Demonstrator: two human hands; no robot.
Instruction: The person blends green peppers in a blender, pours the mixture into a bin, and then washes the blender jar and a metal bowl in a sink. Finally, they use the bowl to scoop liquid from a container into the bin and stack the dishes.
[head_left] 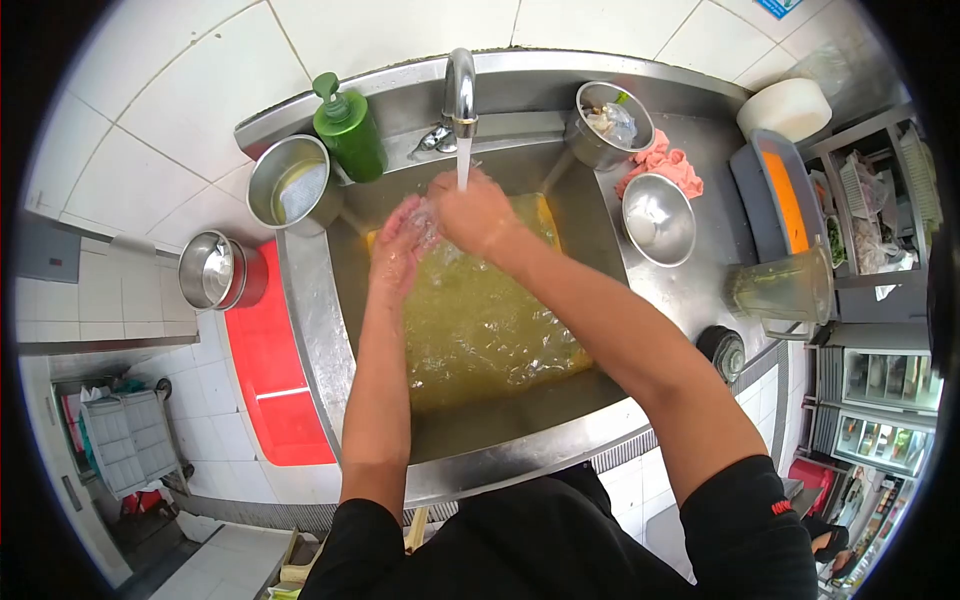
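In the head view, the person's left hand and right hand are close together over the sink, by the water running from the tap. The left fingers are a bit bent. Something clear and shiny is between the hands, but it is hard to tell if it is water or plastic. So nobody can tell if the fingers hold anything. Something yellow lies under the sink water. A green pump bottle and a metal pot stand to the left. A metal bowl sits by a pink cloth on the surface to the right.
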